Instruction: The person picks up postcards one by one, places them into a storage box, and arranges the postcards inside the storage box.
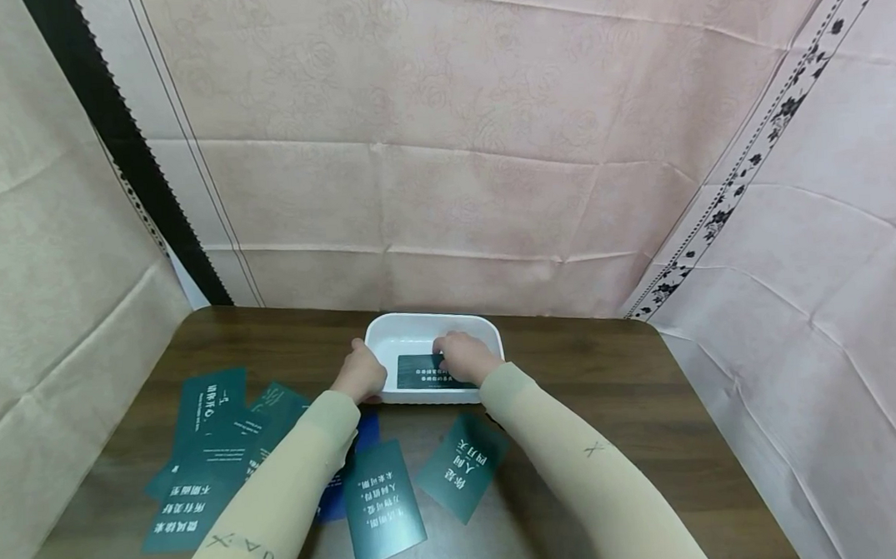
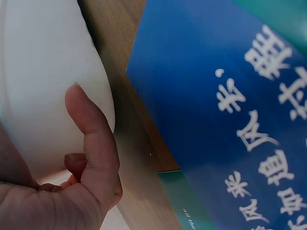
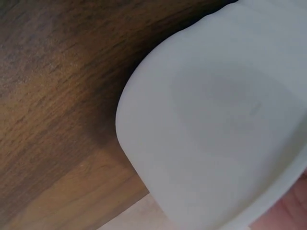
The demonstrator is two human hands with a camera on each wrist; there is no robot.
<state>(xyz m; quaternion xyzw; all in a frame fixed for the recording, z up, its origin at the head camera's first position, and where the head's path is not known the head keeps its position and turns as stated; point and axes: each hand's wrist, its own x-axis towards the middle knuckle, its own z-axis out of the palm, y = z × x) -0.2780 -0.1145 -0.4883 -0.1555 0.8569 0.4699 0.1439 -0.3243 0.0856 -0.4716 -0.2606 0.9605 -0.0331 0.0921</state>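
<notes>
A white plastic tray (image 1: 433, 322) stands near the far edge of the table. My left hand (image 1: 359, 373) grips its left end; in the left wrist view the thumb (image 2: 91, 112) lies along the tray's outer wall (image 2: 48, 62), with the other fingers partly hidden. Inside the tray lies a dark green card (image 1: 422, 372) with white writing. My right hand (image 1: 466, 358) reaches into the tray over the card's right part, its fingertips at the card. Whether they pinch it is hidden. The right wrist view shows mostly the tray's outer wall (image 3: 206, 105) and a bit of skin.
Several green cards (image 1: 184, 512) lie overlapping at the left of the wooden table (image 1: 610, 389). A blue card (image 2: 192, 86) is partly under my left arm. Two more are nearer me: a green card (image 1: 383, 503) and a tilted one (image 1: 464, 466). Pale cloth (image 1: 444, 196) hangs behind.
</notes>
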